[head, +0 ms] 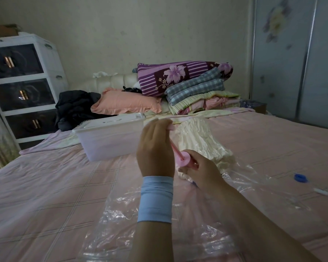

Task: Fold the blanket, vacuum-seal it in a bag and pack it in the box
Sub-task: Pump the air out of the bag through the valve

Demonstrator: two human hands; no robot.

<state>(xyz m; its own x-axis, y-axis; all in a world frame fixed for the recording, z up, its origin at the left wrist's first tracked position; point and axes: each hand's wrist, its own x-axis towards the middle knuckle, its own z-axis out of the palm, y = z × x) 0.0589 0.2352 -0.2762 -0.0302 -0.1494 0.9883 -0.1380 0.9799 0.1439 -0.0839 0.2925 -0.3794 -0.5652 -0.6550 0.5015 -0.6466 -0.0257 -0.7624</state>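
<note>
Blanket (201, 140) lies half-hidden behind the pump (183, 159) — left hand (155, 148) grips its handle (169, 127), right hand (201, 169) its barrel (193, 164).

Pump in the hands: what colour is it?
The pump is pink, rod and barrel alike; the head view shows it best.

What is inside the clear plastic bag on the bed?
A folded cream blanket lies inside the bag. Its near end is hidden behind the right hand and the pink pump.
</note>
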